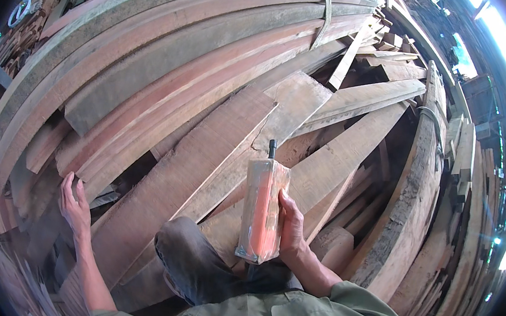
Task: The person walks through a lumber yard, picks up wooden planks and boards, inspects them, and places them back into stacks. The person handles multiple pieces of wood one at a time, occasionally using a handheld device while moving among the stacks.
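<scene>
In my right hand (293, 225) is an upright box-shaped thing (265, 210) wrapped in clear plastic. It has an orange-red side and a short black stub on top; its exact kind I cannot make out. My fingers close on its right side, and it stands above my lap. My left hand (76, 203) reaches out to the left, fingers apart and holding nothing. Its fingertips are at the lower end of a reddish beam (148, 119); whether they press on it I cannot tell. A wide brown plank (187, 152) slopes between my two hands.
Long stacked beams (187, 14) curve across the far side, with a pale strap (323, 20) around them. Loose boards (350, 145) cross at angles, with dark gaps beneath. To the right lies a thick rough-edged timber (403, 195). My bent knee (187, 251) is close below the wide plank.
</scene>
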Action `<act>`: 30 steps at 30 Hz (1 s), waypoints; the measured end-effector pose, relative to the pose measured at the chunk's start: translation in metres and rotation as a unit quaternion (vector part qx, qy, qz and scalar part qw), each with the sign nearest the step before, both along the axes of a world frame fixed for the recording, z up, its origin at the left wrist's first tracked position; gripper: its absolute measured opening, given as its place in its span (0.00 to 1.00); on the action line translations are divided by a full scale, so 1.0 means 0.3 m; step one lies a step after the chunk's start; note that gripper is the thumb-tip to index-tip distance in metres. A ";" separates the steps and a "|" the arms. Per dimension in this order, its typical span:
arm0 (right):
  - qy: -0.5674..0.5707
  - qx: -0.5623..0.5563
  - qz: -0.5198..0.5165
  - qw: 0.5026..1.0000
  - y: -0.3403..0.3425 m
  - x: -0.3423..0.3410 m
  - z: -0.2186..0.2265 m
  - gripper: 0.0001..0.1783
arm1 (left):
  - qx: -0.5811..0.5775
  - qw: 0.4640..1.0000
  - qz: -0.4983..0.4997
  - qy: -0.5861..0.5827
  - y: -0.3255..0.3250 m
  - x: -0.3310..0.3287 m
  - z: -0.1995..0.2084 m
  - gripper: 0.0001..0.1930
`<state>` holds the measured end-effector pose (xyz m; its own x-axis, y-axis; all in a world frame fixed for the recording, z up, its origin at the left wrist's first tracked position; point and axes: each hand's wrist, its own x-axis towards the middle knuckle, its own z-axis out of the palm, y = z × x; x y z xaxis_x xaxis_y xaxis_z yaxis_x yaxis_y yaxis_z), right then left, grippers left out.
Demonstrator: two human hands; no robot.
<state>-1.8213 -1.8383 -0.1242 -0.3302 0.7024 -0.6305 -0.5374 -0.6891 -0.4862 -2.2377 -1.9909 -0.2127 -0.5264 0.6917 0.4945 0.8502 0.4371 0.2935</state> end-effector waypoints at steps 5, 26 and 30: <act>0.014 0.017 0.009 1.000 0.002 0.010 0.002 0.22 | 0.043 0.999 -0.014 -0.010 0.089 0.021 0.065 0.15; 0.018 0.003 0.022 1.000 0.000 -0.013 0.025 0.22 | 0.086 0.996 -0.030 -0.023 0.148 0.030 0.118 0.15; -0.007 0.004 0.021 1.000 0.006 -0.017 0.024 0.22 | 0.077 0.997 -0.028 0.004 0.146 0.036 0.117 0.14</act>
<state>-1.8265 -1.8364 -0.1171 -0.3517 0.6924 -0.6300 -0.5008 -0.7077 -0.4983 -2.2270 -1.9470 -0.1775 -0.4851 0.6355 0.6007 0.8743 0.3395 0.3468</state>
